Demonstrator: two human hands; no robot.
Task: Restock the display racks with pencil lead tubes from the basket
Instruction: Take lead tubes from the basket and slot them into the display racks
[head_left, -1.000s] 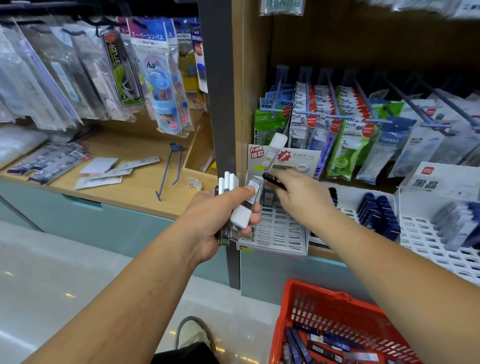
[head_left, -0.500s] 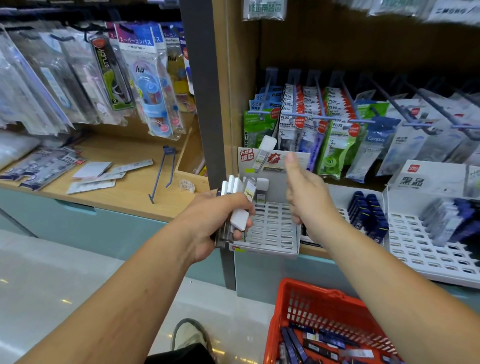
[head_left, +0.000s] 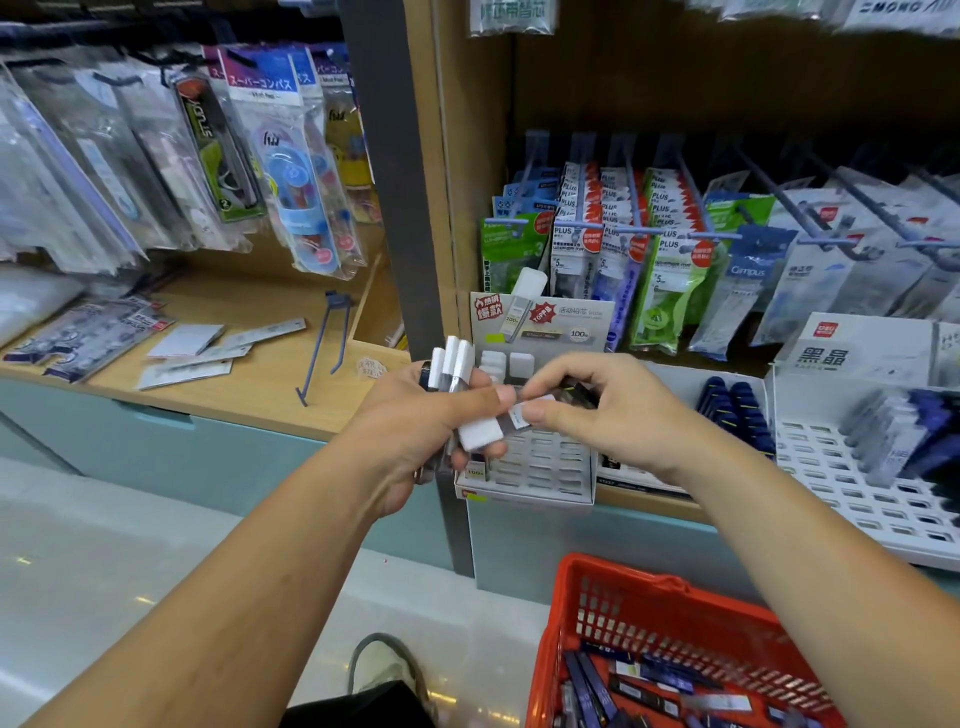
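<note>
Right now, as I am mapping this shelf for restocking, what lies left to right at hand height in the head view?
Flat packets, loose blue hook, left hand gripping lead tubes, right hand pinching one of them, dark blue tubes, white slotted rack.

Right hand (head_left: 587, 410) back at bundle (head_left: 453, 366), pinching tube (head_left: 480, 434) (white-capped).

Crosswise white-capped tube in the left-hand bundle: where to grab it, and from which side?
Pinch the tube at its clear end, which juts right past the left hand, coming from the right. The left thumb crosses its middle and its white cap sits low against the bundle, so only that end is free. The right hand pinches there.
</note>
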